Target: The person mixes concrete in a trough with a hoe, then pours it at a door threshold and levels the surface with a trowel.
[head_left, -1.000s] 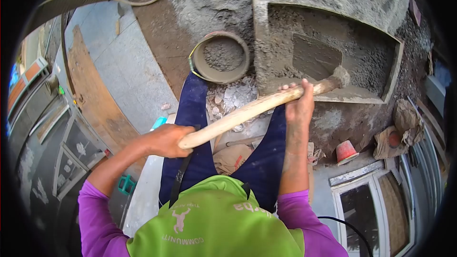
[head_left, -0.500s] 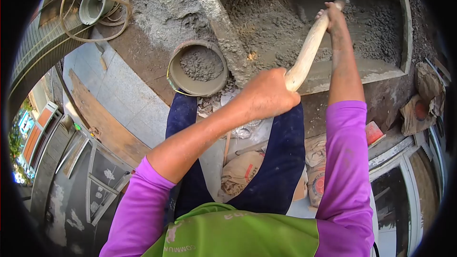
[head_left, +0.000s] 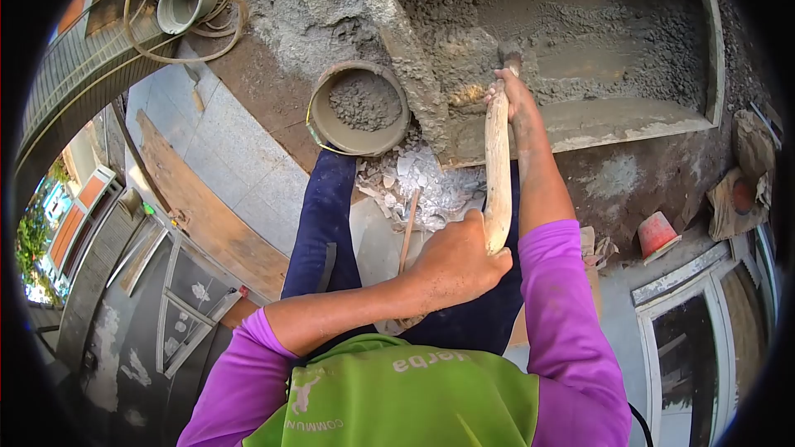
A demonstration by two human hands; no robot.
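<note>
My left hand (head_left: 464, 258) is closed around the lower end of a hoe's pale wooden handle (head_left: 497, 161), close to my body. Farther up, my right hand (head_left: 512, 93) grips the same handle just below its metal socket. The hoe's head sits in wet grey mortar (head_left: 596, 29), its blade mostly hidden. The mortar lies in a wide shallow mixing trough (head_left: 717, 58), piled rougher on the left and smoothed in the middle. Left of the trough stands a round bucket (head_left: 331, 134) partly filled with mortar.
A heap of grey sand (head_left: 290, 0) borders the trough. A hose (head_left: 240, 21) coils around another bucket (head_left: 175, 10) at upper left. A trowel (head_left: 195, 93) and a wooden plank (head_left: 215, 207) lie left. A red pail (head_left: 657, 234) and torn paper sacks (head_left: 737, 203) are right.
Both hands have drawn the hoe toward my body, its head moving left and nearer through the mortar. The handle now stands more upright in view, and a smoothed track shows behind it.
</note>
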